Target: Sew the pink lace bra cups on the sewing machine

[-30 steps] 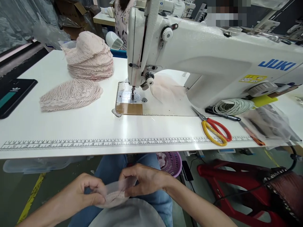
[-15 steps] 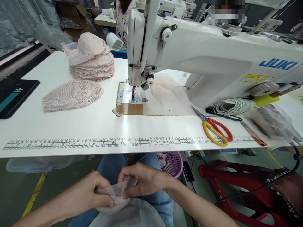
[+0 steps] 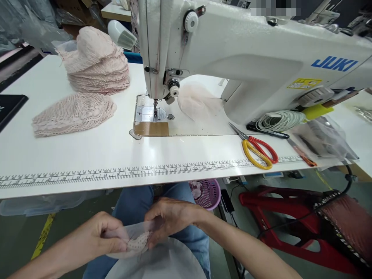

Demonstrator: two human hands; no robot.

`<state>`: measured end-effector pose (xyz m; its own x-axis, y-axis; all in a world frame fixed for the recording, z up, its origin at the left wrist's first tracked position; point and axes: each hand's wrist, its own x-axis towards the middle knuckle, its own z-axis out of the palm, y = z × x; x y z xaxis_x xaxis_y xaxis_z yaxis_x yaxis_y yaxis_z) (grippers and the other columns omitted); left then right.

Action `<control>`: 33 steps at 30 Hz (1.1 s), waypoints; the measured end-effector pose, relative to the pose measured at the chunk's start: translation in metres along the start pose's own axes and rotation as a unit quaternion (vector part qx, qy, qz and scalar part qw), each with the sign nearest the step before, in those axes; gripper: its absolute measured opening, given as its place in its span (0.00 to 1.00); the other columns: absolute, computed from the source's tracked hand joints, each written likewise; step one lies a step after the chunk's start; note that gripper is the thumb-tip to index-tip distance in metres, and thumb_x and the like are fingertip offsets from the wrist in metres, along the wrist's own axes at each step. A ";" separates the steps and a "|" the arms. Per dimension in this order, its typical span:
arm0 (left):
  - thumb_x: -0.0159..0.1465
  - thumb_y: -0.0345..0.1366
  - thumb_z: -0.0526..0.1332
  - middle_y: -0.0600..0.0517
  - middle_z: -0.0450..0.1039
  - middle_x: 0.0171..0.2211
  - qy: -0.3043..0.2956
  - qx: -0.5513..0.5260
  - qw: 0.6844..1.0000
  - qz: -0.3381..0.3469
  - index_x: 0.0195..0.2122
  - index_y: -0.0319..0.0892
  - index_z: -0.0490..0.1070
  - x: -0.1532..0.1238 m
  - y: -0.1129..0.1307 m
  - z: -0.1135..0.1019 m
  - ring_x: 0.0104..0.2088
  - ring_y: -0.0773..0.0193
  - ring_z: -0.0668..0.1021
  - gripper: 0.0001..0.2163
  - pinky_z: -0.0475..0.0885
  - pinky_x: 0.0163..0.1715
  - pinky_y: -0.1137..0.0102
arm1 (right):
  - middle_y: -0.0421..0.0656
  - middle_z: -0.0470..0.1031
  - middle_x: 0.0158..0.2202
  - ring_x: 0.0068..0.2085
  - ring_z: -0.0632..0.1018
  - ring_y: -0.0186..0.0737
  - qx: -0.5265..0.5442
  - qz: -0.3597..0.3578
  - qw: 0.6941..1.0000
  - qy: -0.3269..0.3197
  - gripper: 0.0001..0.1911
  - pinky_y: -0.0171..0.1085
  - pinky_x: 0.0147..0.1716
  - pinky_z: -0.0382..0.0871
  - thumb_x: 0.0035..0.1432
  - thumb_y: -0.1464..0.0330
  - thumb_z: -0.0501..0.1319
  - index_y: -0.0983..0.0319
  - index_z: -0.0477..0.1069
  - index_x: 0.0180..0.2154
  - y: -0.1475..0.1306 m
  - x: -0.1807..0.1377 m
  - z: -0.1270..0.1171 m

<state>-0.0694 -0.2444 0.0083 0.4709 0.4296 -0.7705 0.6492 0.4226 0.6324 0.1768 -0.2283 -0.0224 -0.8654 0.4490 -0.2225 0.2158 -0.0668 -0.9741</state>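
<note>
Over my lap, my left hand pinches one side of a small piece of sheer pale pink fabric with a dotted lace part. Thumb and fingers of my right hand grip its other side. The fabric is stretched between the two hands, below the table edge. Beneath it lies a rounded grey-white cloth on my legs. On the table, a folded pink lace piece rests in front of a tall stack of pink lace pieces.
A JUKI sewing machine stands on the white table. Red-and-yellow-handled scissors lie near the front edge, beside coiled white cord and a plastic bag. Below are a purple basket and a red stool.
The view has shifted, so the table and machine sit slightly further left and higher. My hands have moved a little apart, and more of the dotted lace shows between them.
</note>
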 end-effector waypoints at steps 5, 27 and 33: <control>0.53 0.45 0.63 0.60 0.51 0.19 0.003 0.037 0.999 -0.006 0.20 0.42 0.67 -0.006 0.003 0.000 0.23 0.68 0.55 0.13 0.47 0.24 0.71 | 0.36 0.72 0.28 0.32 0.75 0.30 0.003 -0.037 0.999 0.008 0.06 0.24 0.27 0.61 0.52 0.72 0.70 0.66 0.75 0.31 -0.001 0.001 -0.001; 0.56 0.50 0.64 0.62 0.47 0.18 -0.006 -0.011 1.000 0.028 0.22 0.42 0.66 -0.003 0.000 0.003 0.21 0.70 0.51 0.17 0.44 0.21 0.70 | 0.40 0.77 0.30 0.33 0.78 0.35 0.107 -0.002 0.994 0.001 0.18 0.28 0.33 0.68 0.49 0.56 0.71 0.65 0.78 0.34 0.009 0.003 0.001; 0.58 0.48 0.62 0.62 0.43 0.18 0.013 0.005 0.999 0.051 0.18 0.45 0.53 0.001 0.006 0.006 0.21 0.70 0.49 0.21 0.43 0.21 0.69 | 0.37 0.73 0.25 0.29 0.74 0.32 0.058 -0.018 0.997 0.056 0.21 0.27 0.27 0.63 0.49 0.52 0.70 0.64 0.76 0.31 -0.003 0.007 0.010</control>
<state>-0.0616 -0.2458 0.0113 0.5193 0.4902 -0.7000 0.6049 0.3678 0.7063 0.1657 -0.2336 -0.0215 -0.8146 0.5485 -0.1886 0.1264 -0.1495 -0.9807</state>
